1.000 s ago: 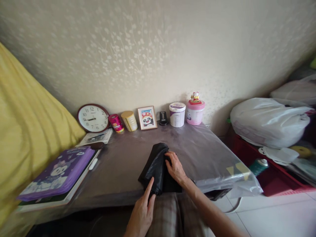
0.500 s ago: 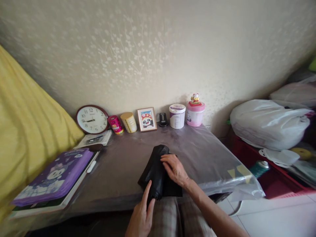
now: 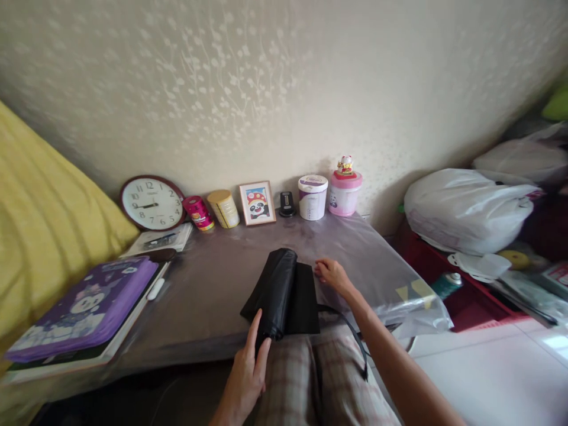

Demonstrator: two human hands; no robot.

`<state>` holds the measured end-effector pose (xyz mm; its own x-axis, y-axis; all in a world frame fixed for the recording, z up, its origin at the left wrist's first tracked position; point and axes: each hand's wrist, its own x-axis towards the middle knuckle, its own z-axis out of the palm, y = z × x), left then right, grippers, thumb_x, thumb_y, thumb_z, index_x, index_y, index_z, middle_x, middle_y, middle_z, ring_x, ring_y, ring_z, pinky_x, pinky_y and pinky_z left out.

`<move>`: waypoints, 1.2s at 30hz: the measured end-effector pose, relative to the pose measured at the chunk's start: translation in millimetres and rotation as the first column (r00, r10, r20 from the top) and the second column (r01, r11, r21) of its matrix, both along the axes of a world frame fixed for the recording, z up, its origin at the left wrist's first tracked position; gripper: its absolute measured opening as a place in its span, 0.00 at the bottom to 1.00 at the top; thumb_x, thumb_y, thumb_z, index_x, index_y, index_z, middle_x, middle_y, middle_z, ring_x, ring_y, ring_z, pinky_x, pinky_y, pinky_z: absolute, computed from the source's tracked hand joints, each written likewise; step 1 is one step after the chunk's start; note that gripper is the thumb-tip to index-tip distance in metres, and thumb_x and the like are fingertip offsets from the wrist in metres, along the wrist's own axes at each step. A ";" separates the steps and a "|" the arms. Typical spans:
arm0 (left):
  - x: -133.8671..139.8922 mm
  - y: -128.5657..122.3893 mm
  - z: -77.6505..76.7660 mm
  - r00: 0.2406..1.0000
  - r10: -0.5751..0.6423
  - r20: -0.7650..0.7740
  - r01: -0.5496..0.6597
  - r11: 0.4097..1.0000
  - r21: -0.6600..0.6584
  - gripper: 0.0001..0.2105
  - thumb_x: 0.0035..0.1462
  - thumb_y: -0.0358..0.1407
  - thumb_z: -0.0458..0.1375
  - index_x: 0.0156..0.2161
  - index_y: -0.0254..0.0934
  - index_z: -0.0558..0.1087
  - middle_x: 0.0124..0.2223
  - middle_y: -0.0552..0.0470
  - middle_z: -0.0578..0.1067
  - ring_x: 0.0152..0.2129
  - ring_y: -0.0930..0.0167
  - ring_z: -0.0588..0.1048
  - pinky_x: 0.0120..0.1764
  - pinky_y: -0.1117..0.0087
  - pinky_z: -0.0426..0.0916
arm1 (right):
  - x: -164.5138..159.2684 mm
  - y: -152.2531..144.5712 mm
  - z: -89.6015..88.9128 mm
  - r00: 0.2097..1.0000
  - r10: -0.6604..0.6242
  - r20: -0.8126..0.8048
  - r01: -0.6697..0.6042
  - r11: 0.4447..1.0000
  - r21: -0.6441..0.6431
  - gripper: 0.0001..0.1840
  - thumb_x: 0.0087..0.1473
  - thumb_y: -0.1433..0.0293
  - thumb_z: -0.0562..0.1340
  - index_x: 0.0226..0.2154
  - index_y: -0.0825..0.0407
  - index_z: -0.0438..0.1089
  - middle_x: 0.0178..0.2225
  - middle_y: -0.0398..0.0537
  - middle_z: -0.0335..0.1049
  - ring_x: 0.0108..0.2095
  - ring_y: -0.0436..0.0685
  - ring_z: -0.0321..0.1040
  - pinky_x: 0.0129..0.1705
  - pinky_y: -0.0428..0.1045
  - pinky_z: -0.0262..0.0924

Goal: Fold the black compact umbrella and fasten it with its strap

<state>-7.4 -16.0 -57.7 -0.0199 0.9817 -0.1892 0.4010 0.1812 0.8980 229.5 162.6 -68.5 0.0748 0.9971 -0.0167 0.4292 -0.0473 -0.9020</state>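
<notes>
From the black bundle (image 3: 277, 290), you can cross the tabletop (image 3: 217, 263) toward ten o'clock; the white tub (image 3: 313, 202) blocks one, the purple folder (image 3: 84, 307) nine.

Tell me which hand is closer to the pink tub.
Right. The right hand is over the table, on the near side of the pink tub, not touching it; the left hand is farther off, at the black bundle's near end.
</notes>
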 end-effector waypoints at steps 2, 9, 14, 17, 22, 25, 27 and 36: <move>0.7 -0.5 0.4 1.000 -0.022 0.009 0.022 1.000 -0.006 0.31 0.59 0.50 0.44 0.63 0.41 0.42 0.14 0.64 0.65 0.08 0.75 0.63 0.17 0.75 0.63 | 3.4 -12.3 -1.6 0.995 0.018 -0.103 -0.027 0.996 -0.087 0.12 0.52 0.73 0.53 0.36 0.54 0.70 0.28 0.49 0.73 0.28 0.53 0.71 0.28 0.47 0.66; 0.0 -0.4 1.1 0.999 -0.030 0.027 0.030 1.000 -0.008 0.32 0.58 0.51 0.44 0.63 0.40 0.41 0.11 0.66 0.60 0.07 0.74 0.63 0.14 0.77 0.60 | -17.0 -30.9 24.5 0.839 -0.020 -0.544 -0.117 0.969 -0.217 0.09 0.53 0.72 0.54 0.37 0.54 0.67 0.25 0.44 0.69 0.24 0.48 0.68 0.24 0.44 0.65; 0.1 -0.2 2.8 0.999 -0.036 0.005 0.036 0.999 -0.005 0.32 0.58 0.51 0.43 0.63 0.41 0.41 0.12 0.66 0.60 0.08 0.75 0.62 0.15 0.77 0.61 | -28.3 -33.2 32.6 0.826 0.041 -0.562 -0.179 0.965 -0.193 0.09 0.55 0.65 0.54 0.33 0.53 0.65 0.25 0.43 0.67 0.23 0.49 0.67 0.23 0.45 0.66; 0.6 -1.0 5.2 0.999 -0.041 0.010 0.041 0.999 -0.015 0.31 0.58 0.51 0.43 0.63 0.42 0.41 0.12 0.66 0.60 0.08 0.75 0.63 0.15 0.77 0.61 | -34.5 -31.9 29.3 0.879 0.080 -0.470 -0.188 0.964 -0.186 0.12 0.54 0.60 0.54 0.31 0.53 0.65 0.24 0.43 0.66 0.22 0.49 0.66 0.21 0.45 0.65; 0.1 -1.3 10.1 0.996 -0.028 0.085 0.031 0.998 -0.045 0.33 0.57 0.51 0.44 0.63 0.41 0.40 0.13 0.67 0.59 0.08 0.75 0.62 0.14 0.77 0.61 | -43.9 -24.2 15.0 0.989 0.051 -0.138 -0.063 0.994 -0.086 0.14 0.50 0.59 0.57 0.24 0.53 0.66 0.17 0.40 0.61 0.19 0.49 0.60 0.17 0.42 0.57; -1.0 -1.2 11.7 0.983 0.002 0.182 0.014 0.996 -0.086 0.34 0.56 0.52 0.46 0.63 0.42 0.40 0.15 0.66 0.61 0.09 0.76 0.62 0.13 0.78 0.60 | -45.2 -19.1 5.5 1.000 -0.002 -0.029 0.002 1.000 0.001 0.12 0.48 0.64 0.58 0.19 0.53 0.64 0.15 0.39 0.58 0.19 0.48 0.57 0.18 0.42 0.53; -1.6 -2.1 12.1 0.965 0.031 0.260 -0.004 0.995 -0.104 0.34 0.56 0.51 0.47 0.63 0.44 0.40 0.17 0.65 0.62 0.09 0.77 0.62 0.12 0.78 0.59 | -43.4 -18.0 1.7 0.999 -0.013 -0.032 0.014 1.000 0.021 0.12 0.48 0.65 0.58 0.18 0.52 0.64 0.15 0.39 0.58 0.20 0.49 0.58 0.20 0.42 0.53; -2.1 -6.5 9.6 0.894 0.098 0.436 -0.044 0.990 -0.132 0.33 0.56 0.51 0.48 0.62 0.49 0.39 0.21 0.62 0.66 0.09 0.78 0.62 0.11 0.79 0.58 | -33.7 -24.1 10.3 0.991 -0.010 -0.130 0.025 0.993 0.118 0.16 0.49 0.59 0.55 0.23 0.54 0.66 0.17 0.40 0.61 0.22 0.50 0.59 0.20 0.43 0.53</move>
